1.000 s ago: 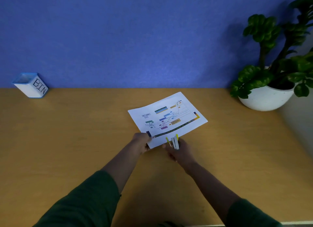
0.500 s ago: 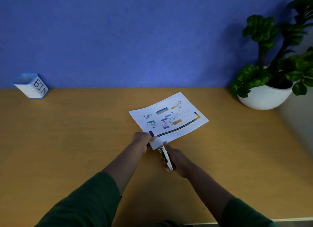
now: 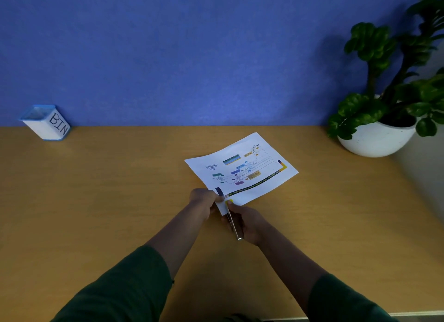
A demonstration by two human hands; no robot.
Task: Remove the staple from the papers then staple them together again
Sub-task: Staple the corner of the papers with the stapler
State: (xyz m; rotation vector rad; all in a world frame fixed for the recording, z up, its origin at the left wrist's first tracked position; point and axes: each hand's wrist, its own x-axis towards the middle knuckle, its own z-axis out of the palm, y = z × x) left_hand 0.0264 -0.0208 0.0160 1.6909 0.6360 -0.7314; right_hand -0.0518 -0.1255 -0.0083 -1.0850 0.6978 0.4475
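Head view shows the left hand pinching the papers' near corner above the desk while the right hand grips a slim staple tool, pointing away toward that corner, so removal seems underway, next needing a careful pry.

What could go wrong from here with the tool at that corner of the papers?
The left hand pinches only the near corner of the papers, so a hard pull by the tool in the right hand might tear it. The fingers sit close to the tool's tip and could get nicked. The bin stands far off, so a freed staple may drop on the table.
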